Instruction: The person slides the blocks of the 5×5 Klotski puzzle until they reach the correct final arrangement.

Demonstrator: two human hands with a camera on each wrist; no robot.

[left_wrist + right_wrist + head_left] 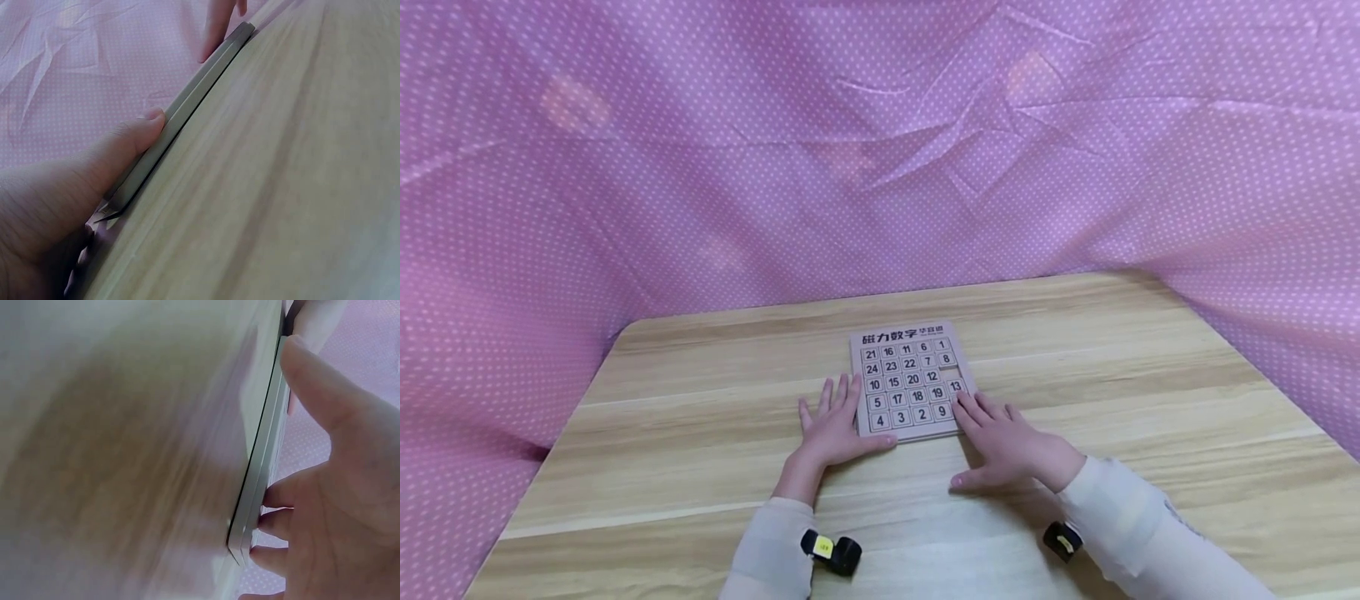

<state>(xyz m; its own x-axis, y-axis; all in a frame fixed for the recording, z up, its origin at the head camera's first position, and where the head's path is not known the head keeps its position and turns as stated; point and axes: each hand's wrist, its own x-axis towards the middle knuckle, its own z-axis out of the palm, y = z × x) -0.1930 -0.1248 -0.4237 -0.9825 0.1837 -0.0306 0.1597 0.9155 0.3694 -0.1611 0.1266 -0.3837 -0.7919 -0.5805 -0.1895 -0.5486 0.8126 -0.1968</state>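
A number sliding puzzle lies flat on the wooden table, its rows of numbered tiles facing up. At the right end of the middle row there is a gap, just above the 13 tile. My left hand rests along the puzzle's left side with fingers spread, its thumb touching the near edge. My right hand reaches over the lower right corner, fingertips on or beside the 13 tile. Those fingers hide the bottom row's last tile. The right thumb extends out toward the near side, apart from the board in the head view.
The wooden table spreads around the puzzle on all sides. Pink dotted cloth hangs behind and beside it. Black wrist cameras are strapped over both pale sleeves.
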